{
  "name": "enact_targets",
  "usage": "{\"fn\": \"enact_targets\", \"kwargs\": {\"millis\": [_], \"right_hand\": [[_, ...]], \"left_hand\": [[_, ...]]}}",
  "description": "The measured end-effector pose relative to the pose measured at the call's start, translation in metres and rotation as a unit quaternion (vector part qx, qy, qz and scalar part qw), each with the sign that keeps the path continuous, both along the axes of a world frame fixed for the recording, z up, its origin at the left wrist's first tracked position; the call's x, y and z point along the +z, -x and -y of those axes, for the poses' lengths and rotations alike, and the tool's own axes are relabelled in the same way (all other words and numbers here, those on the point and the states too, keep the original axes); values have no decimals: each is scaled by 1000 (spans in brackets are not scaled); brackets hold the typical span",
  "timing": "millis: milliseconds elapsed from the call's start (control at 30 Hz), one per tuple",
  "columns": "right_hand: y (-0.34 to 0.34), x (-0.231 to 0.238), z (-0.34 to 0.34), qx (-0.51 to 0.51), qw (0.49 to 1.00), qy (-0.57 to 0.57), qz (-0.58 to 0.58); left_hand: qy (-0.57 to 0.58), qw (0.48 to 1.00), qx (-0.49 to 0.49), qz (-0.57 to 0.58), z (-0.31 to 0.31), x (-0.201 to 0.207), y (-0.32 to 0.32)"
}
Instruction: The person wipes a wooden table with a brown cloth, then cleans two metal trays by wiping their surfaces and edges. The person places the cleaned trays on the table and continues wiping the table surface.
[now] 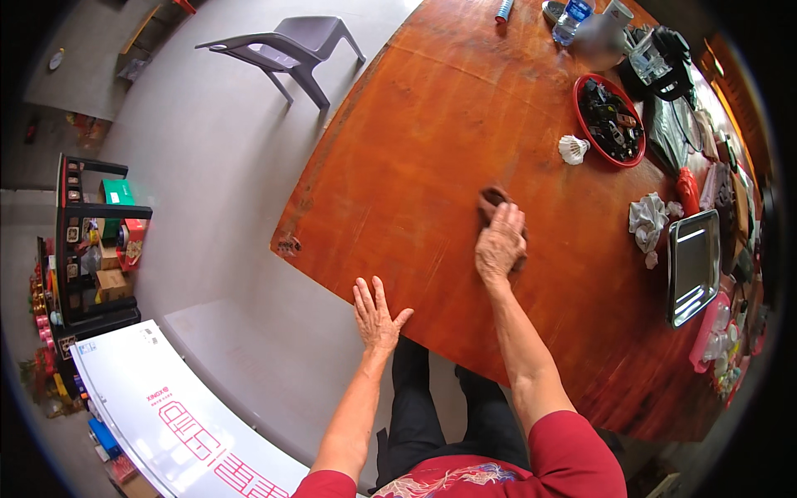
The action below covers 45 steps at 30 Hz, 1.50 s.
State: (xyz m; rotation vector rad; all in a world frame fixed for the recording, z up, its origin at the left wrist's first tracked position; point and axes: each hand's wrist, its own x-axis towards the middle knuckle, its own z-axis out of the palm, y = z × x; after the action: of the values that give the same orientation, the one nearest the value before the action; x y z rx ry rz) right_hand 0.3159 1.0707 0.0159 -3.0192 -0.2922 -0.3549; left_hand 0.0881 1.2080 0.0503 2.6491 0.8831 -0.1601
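My right hand presses down on a brown cloth that lies on the reddish-brown wooden table. Parts of the cloth stick out past the fingertips and beside the palm; the rest is hidden beneath the hand. At the table's near edge, my left hand rests with its fingers spread and nothing in it. A white shuttlecock lies farther right, beside a red round tray of dark small objects.
Crumpled white tissue and a shiny metal tray sit along the right side. A water bottle stands at the far right. Left of the table are a grey plastic chair, a black shelf and a white freezer lid.
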Motion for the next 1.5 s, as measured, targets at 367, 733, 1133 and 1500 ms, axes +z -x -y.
{"fn": "enact_targets", "kwargs": {"millis": [367,733,1133,1500], "right_hand": [[124,53,-116,468,863,-69,-176],[-19,38,-157,406,904,-40,-130],[-228,-5,-245,140,985,-41,-91],[-160,2,-294,158,982,-95,-40]], "left_hand": [[135,981,7,141,-74,29,42],[69,970,234,4,-249,2,-61],[197,931,273,-139,-265,3,-78],[194,936,266,-124,-268,-5,-75]]}}
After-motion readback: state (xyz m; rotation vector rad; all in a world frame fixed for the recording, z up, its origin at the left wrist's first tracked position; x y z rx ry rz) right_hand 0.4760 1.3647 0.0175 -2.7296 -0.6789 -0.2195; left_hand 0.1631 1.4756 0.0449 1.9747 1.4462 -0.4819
